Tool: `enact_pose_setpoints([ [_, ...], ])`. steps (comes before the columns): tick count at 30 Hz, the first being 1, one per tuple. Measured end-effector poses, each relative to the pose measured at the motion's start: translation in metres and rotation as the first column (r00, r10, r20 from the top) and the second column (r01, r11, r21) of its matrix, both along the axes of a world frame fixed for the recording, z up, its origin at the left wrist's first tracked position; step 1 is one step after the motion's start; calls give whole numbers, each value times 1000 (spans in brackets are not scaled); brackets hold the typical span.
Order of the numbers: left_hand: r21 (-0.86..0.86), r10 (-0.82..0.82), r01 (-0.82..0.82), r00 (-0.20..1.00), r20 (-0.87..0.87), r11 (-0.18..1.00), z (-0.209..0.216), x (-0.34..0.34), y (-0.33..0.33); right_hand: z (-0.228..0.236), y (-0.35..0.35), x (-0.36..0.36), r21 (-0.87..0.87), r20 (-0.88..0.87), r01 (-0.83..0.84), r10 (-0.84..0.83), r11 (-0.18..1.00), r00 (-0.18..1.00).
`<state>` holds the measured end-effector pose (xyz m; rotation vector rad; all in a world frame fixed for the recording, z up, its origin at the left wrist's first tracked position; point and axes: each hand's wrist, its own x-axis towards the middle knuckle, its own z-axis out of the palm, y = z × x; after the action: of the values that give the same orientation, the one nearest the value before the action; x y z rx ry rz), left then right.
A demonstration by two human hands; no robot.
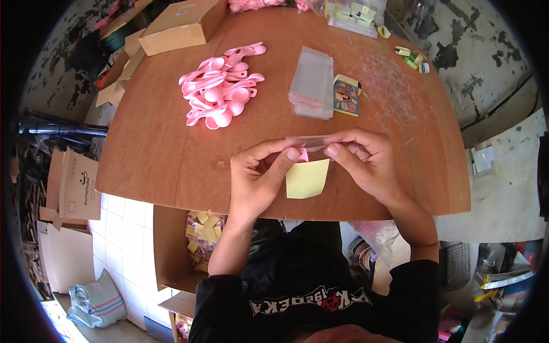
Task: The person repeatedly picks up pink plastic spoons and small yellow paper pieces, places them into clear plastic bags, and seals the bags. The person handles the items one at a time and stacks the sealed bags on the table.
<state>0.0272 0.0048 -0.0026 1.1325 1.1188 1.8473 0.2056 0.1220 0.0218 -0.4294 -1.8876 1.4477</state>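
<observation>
Near the front edge of the table, my left hand [258, 174] and my right hand [368, 164] pinch the two sides of a clear plastic bag [313, 140], thumbs toward me. A pale yellow card [307, 180] hangs below my fingers and seems to be inside the bag. Just above the card, beside my left thumb, shows a bit of a pink piece [303, 154]; most of it is hidden. Farther off lie a stack of clear plastic bags [312, 83] and a small pile of printed cards [346, 96]. A heap of pink measuring spoons [220, 88] is to their left.
A cardboard box [182, 26] stands at the far left, and a clear container [351, 17] at the far right. Thin plastic strips [390, 86] and tape rolls [413, 59] lie to the right. Below the table's front edge, an open carton [171, 246] holds yellow-carded packets.
</observation>
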Motion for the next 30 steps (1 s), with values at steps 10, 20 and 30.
enact_pose_setpoints([
  [10, 14, -78, 78, 995, 60, 997, -10, -6, -1, -3, 0, 3, -67, -111, -64, 56, 996, 992],
  [20, 69, -188, 180, 970, 152, 981, -13, -13, -7, -4, 5, 8, -64, -131, -162, 153, 985, 979],
  [30, 114, -182, 172, 980, 85, 978, -16, -17, -7, -2, 7, 8, 79, -50, -232, 236, 970, 971],
])
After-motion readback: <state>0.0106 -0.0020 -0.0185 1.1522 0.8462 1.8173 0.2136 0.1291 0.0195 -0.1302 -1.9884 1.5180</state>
